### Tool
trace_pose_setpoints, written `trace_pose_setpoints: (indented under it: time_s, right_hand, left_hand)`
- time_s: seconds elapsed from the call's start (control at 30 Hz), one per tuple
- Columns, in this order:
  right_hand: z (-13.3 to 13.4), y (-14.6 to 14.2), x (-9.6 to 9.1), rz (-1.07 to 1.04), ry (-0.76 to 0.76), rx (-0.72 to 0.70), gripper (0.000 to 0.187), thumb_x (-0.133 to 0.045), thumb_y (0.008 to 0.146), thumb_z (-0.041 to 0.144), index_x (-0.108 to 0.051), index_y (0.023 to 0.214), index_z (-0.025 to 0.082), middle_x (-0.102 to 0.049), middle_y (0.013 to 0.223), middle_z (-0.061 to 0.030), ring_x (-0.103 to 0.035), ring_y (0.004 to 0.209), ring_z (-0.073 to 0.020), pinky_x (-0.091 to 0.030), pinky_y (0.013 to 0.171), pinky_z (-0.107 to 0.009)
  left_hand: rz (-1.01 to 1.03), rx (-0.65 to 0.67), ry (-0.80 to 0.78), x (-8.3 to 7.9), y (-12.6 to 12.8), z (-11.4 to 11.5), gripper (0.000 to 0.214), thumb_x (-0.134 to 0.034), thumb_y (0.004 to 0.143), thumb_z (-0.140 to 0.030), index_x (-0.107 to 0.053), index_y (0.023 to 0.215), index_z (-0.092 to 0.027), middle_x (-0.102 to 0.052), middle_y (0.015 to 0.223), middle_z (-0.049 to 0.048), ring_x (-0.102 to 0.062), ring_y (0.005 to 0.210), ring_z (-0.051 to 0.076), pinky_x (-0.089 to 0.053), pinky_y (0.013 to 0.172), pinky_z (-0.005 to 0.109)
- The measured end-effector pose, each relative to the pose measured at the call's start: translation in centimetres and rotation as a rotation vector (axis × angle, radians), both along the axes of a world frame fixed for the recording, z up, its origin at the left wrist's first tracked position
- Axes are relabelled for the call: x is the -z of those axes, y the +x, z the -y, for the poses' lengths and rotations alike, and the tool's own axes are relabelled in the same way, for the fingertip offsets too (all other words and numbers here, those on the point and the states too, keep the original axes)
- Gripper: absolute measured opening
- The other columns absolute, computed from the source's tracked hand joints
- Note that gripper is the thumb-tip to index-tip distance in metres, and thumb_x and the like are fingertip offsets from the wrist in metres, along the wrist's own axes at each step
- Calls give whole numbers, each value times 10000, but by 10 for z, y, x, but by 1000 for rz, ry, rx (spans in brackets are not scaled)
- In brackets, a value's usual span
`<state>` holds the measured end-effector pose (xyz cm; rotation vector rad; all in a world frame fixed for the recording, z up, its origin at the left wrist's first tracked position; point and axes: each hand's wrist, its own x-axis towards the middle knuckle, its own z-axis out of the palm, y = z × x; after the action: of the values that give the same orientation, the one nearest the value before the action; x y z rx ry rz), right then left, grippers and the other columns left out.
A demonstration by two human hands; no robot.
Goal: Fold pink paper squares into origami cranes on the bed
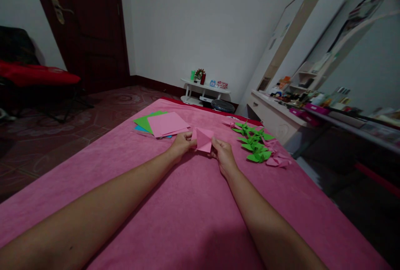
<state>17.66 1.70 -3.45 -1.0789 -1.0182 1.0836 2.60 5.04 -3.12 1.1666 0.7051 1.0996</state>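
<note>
Between my two hands is a small piece of folded pink origami paper (204, 140), held just over the pink cloth (175, 211). My left hand (182, 146) pinches its left edge. The fingers of my right hand (223, 153) are closed on its right edge, with the thumb on top. Left of the hands lies a loose stack of square paper (168, 123), pink on top with green and blue sheets showing beneath. To the right sit several folded green paper cranes (258, 153) and pink paper cranes (278, 160), bunched together.
A low white shelf (206, 86) with small items stands by the far wall. At right is a dressing table (278, 109) crowded with bottles and boxes. A red-covered chair (37, 74) and a dark door (84, 24) are at left.
</note>
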Motion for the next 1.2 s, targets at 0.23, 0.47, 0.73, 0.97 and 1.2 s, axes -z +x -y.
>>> trace_pose_setpoints:
  time_s: [0.23, 0.47, 0.73, 0.97, 1.2]
  right_hand:
    - [5, 1, -5, 14, -8, -60, 227, -730, 630, 354, -645, 673, 149, -552, 493, 37, -478, 401, -69, -394, 389, -168]
    - [3, 3, -2, 33, -12, -19, 232, -738, 601, 297, -679, 762, 140, -633, 522, -1, -516, 400, -86, -402, 381, -176]
    - [5, 2, -3, 44, 10, -15, 242, -738, 603, 315, -691, 764, 140, -643, 533, -7, -542, 424, -96, -415, 415, -190]
    - [3, -1, -3, 44, 60, 10, 243, -738, 591, 338, -706, 751, 156, -656, 581, 6, -566, 483, -126, -463, 502, -245]
    - [4, -1, -2, 55, 59, -8, 304, -672, 670, 459, -676, 680, 155, -631, 566, 0, -525, 456, -119, -390, 439, -225]
  left_hand:
    - [88, -11, -27, 3, -1, -4, 266, -722, 565, -182, -672, 805, -79, -655, 705, 39, -541, 516, 81, -401, 457, 167]
    - [70, 10, -55, 1, -3, -3, 284, -712, 587, -178, -666, 853, -89, -673, 799, 65, -605, 590, 114, -446, 470, 167]
    - [9, 158, -81, 3, -8, -7, 397, -727, 666, -333, -635, 963, -85, -695, 835, 144, -669, 636, 177, -517, 519, 205]
    - [26, 127, -69, 4, -8, -5, 474, -815, 560, -257, -617, 966, -113, -681, 920, 112, -657, 686, 160, -525, 555, 218]
    - [10, 59, -17, 6, -4, -3, 404, -815, 505, -190, -608, 843, -112, -655, 743, 34, -570, 561, 101, -449, 516, 208]
